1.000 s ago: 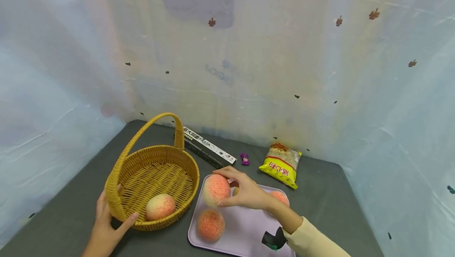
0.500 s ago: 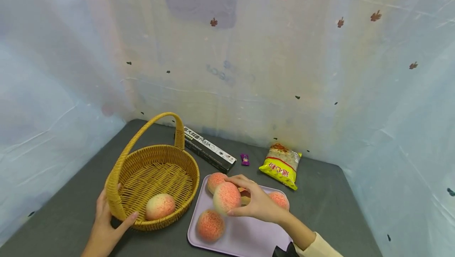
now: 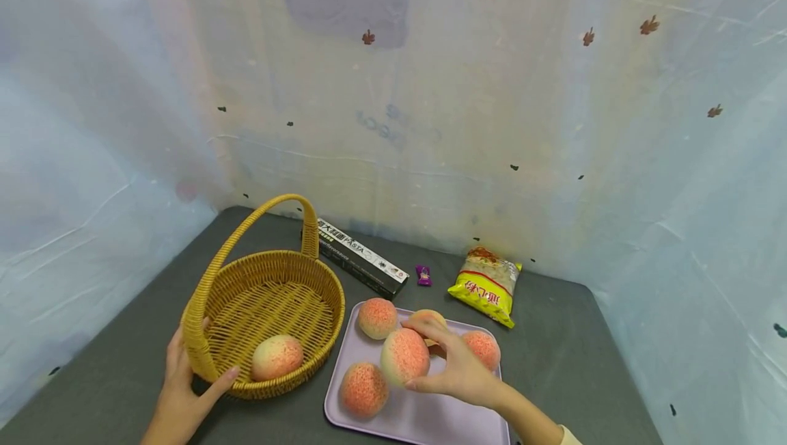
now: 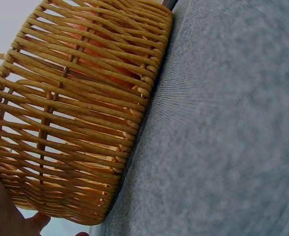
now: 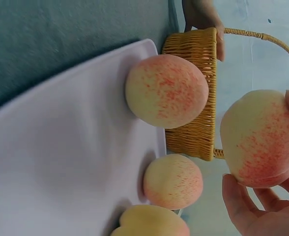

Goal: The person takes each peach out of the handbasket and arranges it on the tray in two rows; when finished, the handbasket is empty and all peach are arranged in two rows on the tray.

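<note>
I had the wicker basket (image 3: 264, 308) steadied, my left hand (image 3: 181, 390) cupped round its near rim, one peach (image 3: 277, 357) lying inside. Over the lilac tray (image 3: 430, 417), my right hand (image 3: 458, 370) pinched a peach (image 3: 404, 356) between thumb and fingertips, just above the tray between the other peaches. Doing this well, I judged, meant a light, even hold and clearing the rim. The peach looked near-round, with no clear long axis; which way it pointed I couldn't tell.
</note>
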A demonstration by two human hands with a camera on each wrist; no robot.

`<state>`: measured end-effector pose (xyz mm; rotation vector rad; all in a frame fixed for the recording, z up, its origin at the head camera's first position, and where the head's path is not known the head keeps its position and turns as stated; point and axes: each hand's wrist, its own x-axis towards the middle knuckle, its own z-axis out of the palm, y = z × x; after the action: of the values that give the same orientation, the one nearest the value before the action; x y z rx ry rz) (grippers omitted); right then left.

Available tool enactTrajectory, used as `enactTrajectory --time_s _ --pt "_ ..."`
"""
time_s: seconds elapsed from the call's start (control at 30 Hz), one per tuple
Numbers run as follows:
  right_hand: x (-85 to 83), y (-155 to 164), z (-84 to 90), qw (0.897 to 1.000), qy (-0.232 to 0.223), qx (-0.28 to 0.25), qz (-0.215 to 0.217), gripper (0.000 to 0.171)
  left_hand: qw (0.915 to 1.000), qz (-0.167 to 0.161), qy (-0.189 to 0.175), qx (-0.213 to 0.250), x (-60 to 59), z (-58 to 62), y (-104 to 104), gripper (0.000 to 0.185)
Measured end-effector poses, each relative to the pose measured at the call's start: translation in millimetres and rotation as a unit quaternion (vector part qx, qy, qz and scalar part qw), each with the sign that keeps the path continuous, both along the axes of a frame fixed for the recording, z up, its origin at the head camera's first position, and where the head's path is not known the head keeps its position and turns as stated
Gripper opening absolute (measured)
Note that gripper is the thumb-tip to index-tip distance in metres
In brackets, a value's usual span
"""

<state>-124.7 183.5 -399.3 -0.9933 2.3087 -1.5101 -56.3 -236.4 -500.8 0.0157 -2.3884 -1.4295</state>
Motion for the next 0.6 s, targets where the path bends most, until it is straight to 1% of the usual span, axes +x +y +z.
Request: enactTrajectory --time_s 0.13,0.3,0.6 --pt "7.0 4.7 -6.1 1.0 0.006 -0.006 -0.004 0.072 0.9999 -0.003 0.01 0.0 0.2 -0.7 -0.3 0.092" --pt "12.2 9.0 -12.1 1.0 0.021 0.0 -0.002 0.071 1.0 -0.002 0.006 0.001 -0.5 -1.5 -2.2 0.092" --pt "22.3 13.6 -22.8 1.0 0.021 -0.018 0.009 0.071 1.0 -0.005 0.005 0.004 0.1 -1.7 -2.8 0.092"
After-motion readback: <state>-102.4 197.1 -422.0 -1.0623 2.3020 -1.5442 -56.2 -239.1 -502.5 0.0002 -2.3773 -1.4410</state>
